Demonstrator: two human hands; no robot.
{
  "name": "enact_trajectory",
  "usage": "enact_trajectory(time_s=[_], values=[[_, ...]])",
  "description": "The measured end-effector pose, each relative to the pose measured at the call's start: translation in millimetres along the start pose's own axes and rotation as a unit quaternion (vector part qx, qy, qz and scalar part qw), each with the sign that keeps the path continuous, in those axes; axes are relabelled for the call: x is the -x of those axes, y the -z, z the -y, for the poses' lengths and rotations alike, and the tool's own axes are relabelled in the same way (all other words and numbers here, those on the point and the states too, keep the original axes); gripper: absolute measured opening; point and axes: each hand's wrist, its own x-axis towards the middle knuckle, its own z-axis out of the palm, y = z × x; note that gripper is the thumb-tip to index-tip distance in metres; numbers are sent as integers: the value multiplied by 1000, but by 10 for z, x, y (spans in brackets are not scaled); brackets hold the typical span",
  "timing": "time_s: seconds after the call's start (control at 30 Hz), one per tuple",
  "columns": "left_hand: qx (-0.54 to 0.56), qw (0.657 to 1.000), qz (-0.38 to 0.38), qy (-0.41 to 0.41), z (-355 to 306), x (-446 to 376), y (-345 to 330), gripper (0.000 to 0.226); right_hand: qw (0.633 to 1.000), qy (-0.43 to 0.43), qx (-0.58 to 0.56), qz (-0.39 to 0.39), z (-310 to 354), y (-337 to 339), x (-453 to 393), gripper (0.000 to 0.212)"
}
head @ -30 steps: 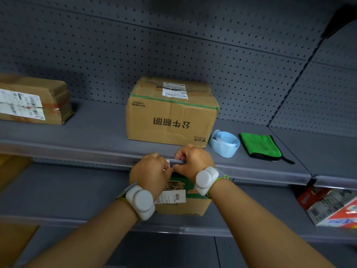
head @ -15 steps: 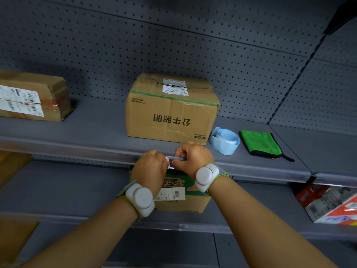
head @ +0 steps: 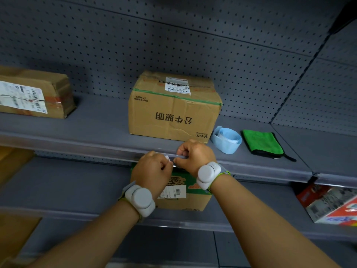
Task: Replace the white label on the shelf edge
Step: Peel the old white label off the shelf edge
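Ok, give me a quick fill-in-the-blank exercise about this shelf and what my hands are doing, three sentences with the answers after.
1. The folded microfibre cloth lying right of the pale blue roll of label strip is ____ in colour.
2. The small white label is pinched by the ____ hand.
3. The right hand grips the clear plastic ____ of the grey shelf, in front of the brown cardboard box.

Missing words: green; left; edge strip

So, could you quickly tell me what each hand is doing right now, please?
Left hand: closed, pinching the white label at the shelf edge.
Right hand: closed, fingers curled on the shelf edge strip beside the label.
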Motion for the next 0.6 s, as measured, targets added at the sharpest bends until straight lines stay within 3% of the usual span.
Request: enact_trajectory(time_s=[0.17,0.6], values=[[19,997,-18,75,-70,-50,30,27,1000,10,-6,-19,2,-15,19,23],[27,997,-45,49,115,25,-170,27,1000,-21,-12,-10,9,-26,-12,14]])
